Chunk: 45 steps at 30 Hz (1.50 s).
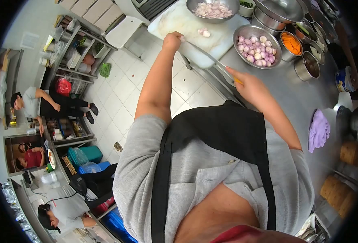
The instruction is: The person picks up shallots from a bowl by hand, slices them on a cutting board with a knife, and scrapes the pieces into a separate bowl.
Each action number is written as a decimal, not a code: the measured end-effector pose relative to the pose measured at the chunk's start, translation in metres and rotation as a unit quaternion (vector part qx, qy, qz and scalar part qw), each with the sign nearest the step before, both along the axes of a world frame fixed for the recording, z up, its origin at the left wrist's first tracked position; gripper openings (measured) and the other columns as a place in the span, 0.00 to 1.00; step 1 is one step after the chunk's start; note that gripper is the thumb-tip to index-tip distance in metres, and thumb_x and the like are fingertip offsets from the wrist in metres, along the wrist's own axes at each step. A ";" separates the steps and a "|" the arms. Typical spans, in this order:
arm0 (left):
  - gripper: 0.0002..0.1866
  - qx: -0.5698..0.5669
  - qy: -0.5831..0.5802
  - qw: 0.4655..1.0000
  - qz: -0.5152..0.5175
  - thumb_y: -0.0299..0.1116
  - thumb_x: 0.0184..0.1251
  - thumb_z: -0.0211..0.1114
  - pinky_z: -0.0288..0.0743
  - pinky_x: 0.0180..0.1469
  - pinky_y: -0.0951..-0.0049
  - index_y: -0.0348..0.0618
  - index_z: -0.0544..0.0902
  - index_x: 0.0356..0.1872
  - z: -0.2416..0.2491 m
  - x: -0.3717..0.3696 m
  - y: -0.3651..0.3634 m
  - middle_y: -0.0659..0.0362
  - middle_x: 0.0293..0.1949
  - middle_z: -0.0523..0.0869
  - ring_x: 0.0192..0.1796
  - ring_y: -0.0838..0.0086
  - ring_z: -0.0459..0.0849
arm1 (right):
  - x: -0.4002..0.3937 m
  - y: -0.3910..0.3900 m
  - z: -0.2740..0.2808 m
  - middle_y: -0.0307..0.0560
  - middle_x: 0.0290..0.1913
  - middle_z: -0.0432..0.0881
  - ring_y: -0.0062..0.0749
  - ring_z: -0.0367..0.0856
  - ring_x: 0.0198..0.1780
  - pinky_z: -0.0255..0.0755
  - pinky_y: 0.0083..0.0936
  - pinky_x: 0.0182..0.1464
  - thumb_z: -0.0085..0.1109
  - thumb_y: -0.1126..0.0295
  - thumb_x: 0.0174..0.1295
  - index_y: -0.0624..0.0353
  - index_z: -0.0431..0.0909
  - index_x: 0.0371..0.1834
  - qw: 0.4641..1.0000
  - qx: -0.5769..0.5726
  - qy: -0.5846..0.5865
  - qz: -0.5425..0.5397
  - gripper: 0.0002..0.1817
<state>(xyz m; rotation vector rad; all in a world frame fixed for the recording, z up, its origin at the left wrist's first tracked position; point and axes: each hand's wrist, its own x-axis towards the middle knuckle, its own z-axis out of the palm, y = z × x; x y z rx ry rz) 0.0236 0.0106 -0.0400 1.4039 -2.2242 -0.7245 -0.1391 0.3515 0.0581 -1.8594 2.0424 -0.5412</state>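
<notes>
The person stands at a steel surface [292, 87] with a white cutting board [187, 24] at its far corner. The left hand [172, 41] is closed into a loose fist at the near edge of the board, and something small and pale seems to be pinched at its fingertips, though I cannot make out what. The right hand [247, 83] is wrapped around the yellow handle of a knife [211, 58], whose blade runs long and slanting from that hand up toward the left fist, so the tip ends just beside the left knuckles. Two peeled shallot pieces [204, 32] lie on the board just past the left hand, nearer to it than to the right, a little beyond the knife tip.

A bowl of purple shallots [256, 50] sits on the surface beside the board, close to the blade's right flank. A second bowl of peeled pieces [212, 9] stands at the board's far end. A tin of carrot slices [291, 44] is next along, and a purple cloth [319, 130] lies well apart, near the right elbow. Other people sit low by the shelves across the tiled floor [122, 105].
</notes>
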 end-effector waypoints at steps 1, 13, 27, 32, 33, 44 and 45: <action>0.10 0.015 -0.011 1.000 -0.010 0.33 0.59 0.64 0.75 0.45 0.70 0.46 0.86 0.41 0.003 -0.001 0.006 0.55 0.33 0.87 0.38 0.68 0.84 | -0.005 0.005 0.000 0.56 0.37 0.80 0.49 0.79 0.35 0.73 0.34 0.43 0.49 0.72 0.63 0.35 0.62 0.70 0.998 0.000 -0.059 -0.014 0.30; 0.19 0.148 0.169 0.974 -0.005 0.20 0.57 0.59 0.77 0.45 0.72 0.39 0.78 0.52 0.025 -0.025 0.037 0.52 0.42 0.83 0.42 0.66 0.83 | 0.001 -0.006 -0.004 0.58 0.42 0.77 0.52 0.79 0.40 0.73 0.40 0.46 0.48 0.69 0.63 0.38 0.64 0.68 0.995 0.000 -0.055 -0.080 0.27; 0.12 -0.357 0.044 0.899 -0.251 0.28 0.57 0.58 0.72 0.52 0.66 0.57 0.87 0.37 0.029 -0.031 0.055 0.63 0.39 0.86 0.48 0.68 0.81 | -0.002 0.010 0.008 0.54 0.36 0.74 0.51 0.79 0.39 0.73 0.42 0.43 0.49 0.72 0.60 0.38 0.70 0.64 0.998 -0.005 0.016 -0.059 0.26; 0.10 -0.166 0.137 0.967 -0.140 0.26 0.60 0.58 0.75 0.49 0.65 0.46 0.85 0.40 0.025 -0.033 0.040 0.56 0.39 0.85 0.44 0.60 0.82 | -0.017 0.031 -0.021 0.57 0.38 0.76 0.53 0.77 0.41 0.71 0.42 0.45 0.50 0.71 0.61 0.39 0.61 0.70 0.994 0.039 -0.057 -0.081 0.31; 0.10 -0.140 0.178 0.971 -0.081 0.26 0.61 0.58 0.75 0.49 0.64 0.42 0.85 0.41 0.024 -0.035 0.038 0.53 0.40 0.85 0.45 0.58 0.82 | -0.018 0.029 -0.035 0.57 0.38 0.76 0.53 0.77 0.41 0.71 0.42 0.45 0.50 0.71 0.61 0.39 0.61 0.70 0.994 0.039 -0.057 -0.083 0.31; 0.22 -0.180 0.138 0.974 0.025 0.36 0.66 0.58 0.59 0.65 0.59 0.32 0.73 0.57 -0.011 -0.063 0.050 0.44 0.57 0.74 0.61 0.53 0.70 | -0.015 -0.021 -0.023 0.39 0.29 0.72 0.19 0.68 0.19 0.67 0.18 0.21 0.43 0.72 0.66 0.49 0.50 0.75 0.843 0.075 -0.501 -0.182 0.32; 0.23 -0.174 0.128 0.974 0.063 0.37 0.66 0.58 0.53 0.69 0.56 0.32 0.72 0.58 -0.010 -0.064 0.049 0.44 0.59 0.73 0.64 0.53 0.67 | -0.012 -0.019 -0.021 0.39 0.29 0.72 0.19 0.68 0.19 0.67 0.18 0.21 0.43 0.72 0.66 0.49 0.50 0.75 0.844 0.075 -0.500 -0.180 0.32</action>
